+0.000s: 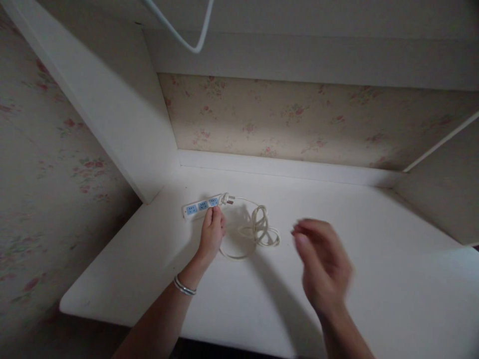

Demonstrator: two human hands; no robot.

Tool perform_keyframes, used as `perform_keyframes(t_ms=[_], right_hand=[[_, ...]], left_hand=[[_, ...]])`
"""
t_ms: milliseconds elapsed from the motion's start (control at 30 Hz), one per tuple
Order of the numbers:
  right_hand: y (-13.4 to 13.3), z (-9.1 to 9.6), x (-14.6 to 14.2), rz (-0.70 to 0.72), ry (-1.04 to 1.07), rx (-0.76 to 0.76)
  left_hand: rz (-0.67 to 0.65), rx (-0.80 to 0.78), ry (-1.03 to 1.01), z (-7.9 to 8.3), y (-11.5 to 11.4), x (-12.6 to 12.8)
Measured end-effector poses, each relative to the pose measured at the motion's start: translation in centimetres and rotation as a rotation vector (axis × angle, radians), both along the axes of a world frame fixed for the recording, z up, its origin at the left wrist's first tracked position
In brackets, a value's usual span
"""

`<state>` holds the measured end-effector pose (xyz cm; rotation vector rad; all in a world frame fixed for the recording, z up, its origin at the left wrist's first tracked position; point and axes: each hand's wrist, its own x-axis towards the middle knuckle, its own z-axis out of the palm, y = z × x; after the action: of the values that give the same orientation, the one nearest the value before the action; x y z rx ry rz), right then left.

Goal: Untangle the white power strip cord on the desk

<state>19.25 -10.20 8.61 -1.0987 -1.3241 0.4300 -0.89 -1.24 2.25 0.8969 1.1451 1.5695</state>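
Observation:
A white power strip [197,206] with three blue socket panels is at the left of the white desktop, slightly tilted. My left hand [213,229] is closed on its right end, thumb and fingers at the near edge. Beside those fingers a white plug [226,199] with metal prongs points right. A loosely coiled off-white cord [261,227] lies to the right, one stretch curving back under my left hand. Further right, my right hand [325,267] hovers apart from the cord, blurred, its fingers loosely curled and thumb apart, with nothing visible in it.
The white desktop [239,304] ends at a rounded front-left corner. A slanting white side panel [123,99] stands at the left, another panel [445,189] at the right. Overhead is a white shelf [299,55] with a white cable loop [196,50] hanging down.

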Motion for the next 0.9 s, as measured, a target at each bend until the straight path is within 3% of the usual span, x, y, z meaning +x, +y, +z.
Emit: perform_keyframes(t_ms=[133, 200, 300, 400, 633, 767, 900], right_hand=[[6.7, -5.5, 0.2, 0.133, -0.094, -0.303], [7.7, -7.6, 0.6, 0.266, -0.038, -0.489], [7.7, -8.4, 0.7, 0.355, -0.049, -0.632], [8.4, -8.1, -0.2, 0.299, 0.042, -0.641], [11.7, -8.4, -2.5, 0.308, 0.658, -0.561], [12.4, -8.5, -1.9, 0.415, 0.939, -0.494], [12.6, -8.6, -0.4, 0.427, 1.034, -0.464]], left_hand=[[0.016, 0.029, -0.036, 0.1, 0.2, -0.2], [0.028, 0.029, -0.027, 0.2, 0.3, -0.3], [0.051, 0.028, -0.036, 0.2, 0.4, -0.3], [0.055, 0.059, -0.080, 0.2, 0.4, -0.4], [-0.067, 0.074, -0.126, 0.3, -0.2, -0.1], [-0.108, 0.101, 0.061, 0.3, -0.5, 0.3], [-0.115, 0.086, 0.242, 0.5, -0.7, 0.5]])
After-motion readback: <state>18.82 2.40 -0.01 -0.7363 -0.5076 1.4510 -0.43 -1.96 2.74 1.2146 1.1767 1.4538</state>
